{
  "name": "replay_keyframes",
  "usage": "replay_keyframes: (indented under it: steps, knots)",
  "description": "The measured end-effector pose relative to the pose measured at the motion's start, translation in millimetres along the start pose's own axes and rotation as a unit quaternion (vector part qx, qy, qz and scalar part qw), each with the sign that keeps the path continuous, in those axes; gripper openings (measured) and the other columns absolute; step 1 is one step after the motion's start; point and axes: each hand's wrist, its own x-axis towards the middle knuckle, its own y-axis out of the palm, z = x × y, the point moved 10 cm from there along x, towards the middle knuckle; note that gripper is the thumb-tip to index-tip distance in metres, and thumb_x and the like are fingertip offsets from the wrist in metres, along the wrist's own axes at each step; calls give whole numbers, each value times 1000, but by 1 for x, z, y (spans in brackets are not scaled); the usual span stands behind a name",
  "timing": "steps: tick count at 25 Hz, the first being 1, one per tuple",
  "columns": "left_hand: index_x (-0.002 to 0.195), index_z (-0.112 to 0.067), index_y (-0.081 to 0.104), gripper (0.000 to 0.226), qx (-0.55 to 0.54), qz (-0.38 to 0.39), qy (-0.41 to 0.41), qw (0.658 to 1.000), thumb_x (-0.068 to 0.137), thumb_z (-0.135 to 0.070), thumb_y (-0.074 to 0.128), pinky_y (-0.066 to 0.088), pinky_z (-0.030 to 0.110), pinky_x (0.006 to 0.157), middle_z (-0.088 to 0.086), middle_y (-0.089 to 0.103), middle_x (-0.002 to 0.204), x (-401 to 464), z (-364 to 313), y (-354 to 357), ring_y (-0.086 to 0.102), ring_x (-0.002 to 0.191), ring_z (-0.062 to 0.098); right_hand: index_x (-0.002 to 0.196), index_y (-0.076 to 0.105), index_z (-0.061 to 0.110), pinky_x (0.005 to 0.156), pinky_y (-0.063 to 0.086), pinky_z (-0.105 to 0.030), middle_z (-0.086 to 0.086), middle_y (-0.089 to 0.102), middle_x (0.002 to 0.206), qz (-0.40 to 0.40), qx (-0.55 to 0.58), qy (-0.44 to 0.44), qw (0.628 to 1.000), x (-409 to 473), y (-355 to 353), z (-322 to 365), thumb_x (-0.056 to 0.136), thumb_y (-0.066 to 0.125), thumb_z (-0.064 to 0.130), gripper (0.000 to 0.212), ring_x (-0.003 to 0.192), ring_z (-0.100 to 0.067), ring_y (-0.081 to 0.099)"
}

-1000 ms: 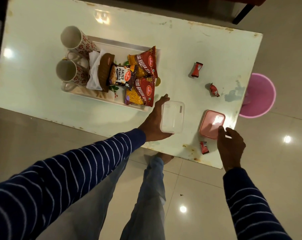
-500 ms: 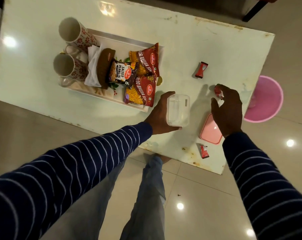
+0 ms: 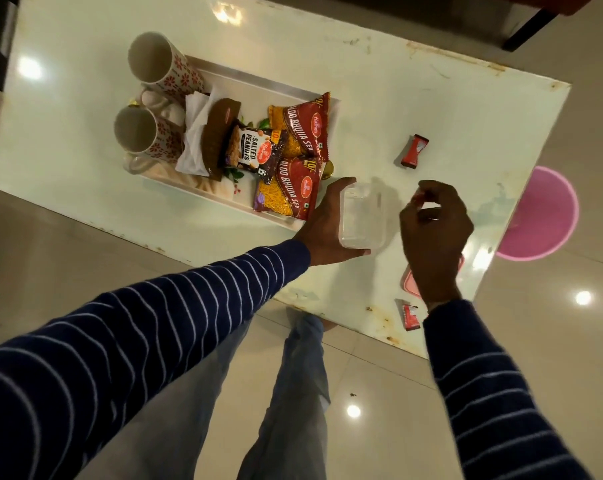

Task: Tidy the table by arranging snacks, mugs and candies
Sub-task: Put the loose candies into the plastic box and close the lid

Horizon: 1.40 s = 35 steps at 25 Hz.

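Observation:
My left hand (image 3: 322, 230) grips a clear plastic box (image 3: 362, 218) held just above the white table (image 3: 397, 98). My right hand (image 3: 433, 230) hovers right beside the box with its fingers pinched on a small red candy (image 3: 428, 195), mostly hidden by the fingers. One red candy (image 3: 414, 150) lies on the table behind my right hand. Another red candy (image 3: 410, 317) lies near the front edge. The pink lid (image 3: 410, 282) lies under my right wrist, mostly hidden. A white tray (image 3: 258, 81) holds two patterned mugs (image 3: 147, 133), napkins and snack packets (image 3: 293, 161).
A pink round bin (image 3: 542, 216) stands on the floor past the table's right edge. A dark furniture leg (image 3: 532, 26) shows at the top right. My legs are below the table's front edge.
My right hand left the pink lid, reached to the candy at the right, pinched it and carried it left toward the box. My left hand lifted the clear box slightly.

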Motion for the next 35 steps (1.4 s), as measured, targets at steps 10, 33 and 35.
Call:
replay_keyframes:
  steps: [10, 33, 35]
  knots:
    - [144, -4, 17, 120, -12, -11, 21, 1000, 55, -24, 95, 43, 21, 106, 9, 27, 144, 7, 4, -7, 35, 132, 16, 134, 55, 13, 106, 43, -38, -6, 54, 135, 21, -87, -41, 995, 45, 31, 1, 99, 53, 25, 37, 124, -27, 53]
    - [146, -15, 14, 121, -10, 5, 9, 1000, 56, -32, 94, 44, 20, 104, -12, 22, 139, -2, 8, 7, 35, 127, -2, 125, 58, 18, 83, 54, -40, 4, 56, 120, -115, -61, 170, 977, -119, -32, -52, 90, 69, 28, 38, 106, -21, 58]
    - [146, -12, 14, 122, 4, -6, 7, 1000, 57, -31, 94, 38, 11, 104, -11, 21, 139, -7, 10, 4, 31, 127, -3, 126, 54, 20, 86, 46, -34, -6, 54, 124, -65, -155, 241, 956, -158, -33, -89, 86, 69, 32, 45, 113, -30, 53]
